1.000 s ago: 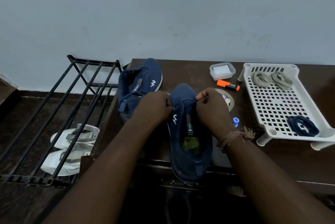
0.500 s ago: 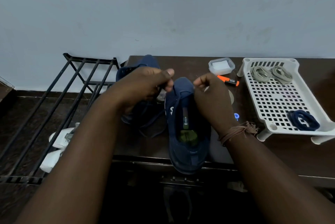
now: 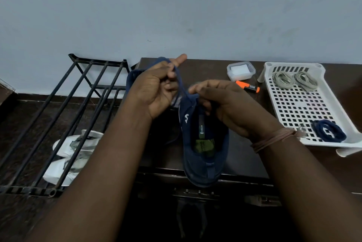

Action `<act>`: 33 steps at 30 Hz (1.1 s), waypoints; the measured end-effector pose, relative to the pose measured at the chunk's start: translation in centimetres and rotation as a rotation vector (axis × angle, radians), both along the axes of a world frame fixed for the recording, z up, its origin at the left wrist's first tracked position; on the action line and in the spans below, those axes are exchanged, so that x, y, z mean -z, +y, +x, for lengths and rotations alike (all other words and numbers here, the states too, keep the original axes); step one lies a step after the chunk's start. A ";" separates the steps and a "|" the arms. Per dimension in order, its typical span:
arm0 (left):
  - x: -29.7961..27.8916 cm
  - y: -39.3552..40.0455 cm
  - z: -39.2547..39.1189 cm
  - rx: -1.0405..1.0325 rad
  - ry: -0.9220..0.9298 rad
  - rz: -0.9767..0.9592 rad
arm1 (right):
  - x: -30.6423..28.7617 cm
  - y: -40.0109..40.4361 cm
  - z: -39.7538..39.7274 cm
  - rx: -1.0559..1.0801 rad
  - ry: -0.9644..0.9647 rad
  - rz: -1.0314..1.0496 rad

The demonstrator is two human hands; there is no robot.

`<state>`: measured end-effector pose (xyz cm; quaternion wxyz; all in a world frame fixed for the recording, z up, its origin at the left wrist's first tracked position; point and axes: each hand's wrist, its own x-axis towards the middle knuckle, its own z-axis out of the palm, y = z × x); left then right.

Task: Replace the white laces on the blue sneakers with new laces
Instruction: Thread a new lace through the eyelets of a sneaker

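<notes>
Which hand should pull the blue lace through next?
Left. The left hand already grips the blue lace, raised above the sneaker. The right hand sits at the sneaker's toe end, better placed to steady it.

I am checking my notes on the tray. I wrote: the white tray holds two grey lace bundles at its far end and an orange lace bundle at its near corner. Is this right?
One detail is wrong. In the head view, the white tray does hold two grey lace bundles at its far end, but the bundle at its near corner is dark blue. The only orange thing is the marker on the table.
</notes>
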<state>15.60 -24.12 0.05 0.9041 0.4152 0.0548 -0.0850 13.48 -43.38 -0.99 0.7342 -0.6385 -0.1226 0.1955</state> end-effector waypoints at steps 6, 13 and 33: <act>-0.2 -2.0 -0.9 0.114 -0.011 0.153 | 0.2 0.3 0.2 0.070 0.017 -0.106; 0.0 -0.5 -0.4 -0.019 0.052 0.104 | -0.3 -0.2 0.3 0.058 -0.014 -0.064; 0.8 -3.5 -2.2 -0.036 -0.389 1.225 | 0.3 -1.3 0.7 0.249 -0.155 -0.301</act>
